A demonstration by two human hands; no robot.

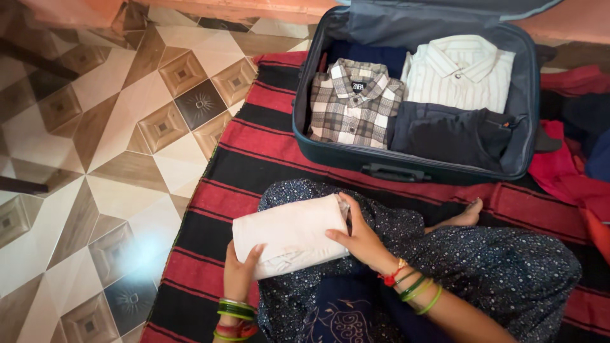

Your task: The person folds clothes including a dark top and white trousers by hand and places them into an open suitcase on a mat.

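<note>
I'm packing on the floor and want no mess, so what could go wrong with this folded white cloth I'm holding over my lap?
The folded white garment is held only at its edges by the left hand and right hand, so it may sag and unfold. The open suitcase already looks covered by the plaid shirt, striped shirt and dark garment, so adding another could rumple them.

a single head-worn camera looks steeply down and forward from a seated person's eye level, close over the lap, taking in the open suitcase (413, 101) ahead and tiled floor (95, 127) to the left (no second view to compare).
</note>
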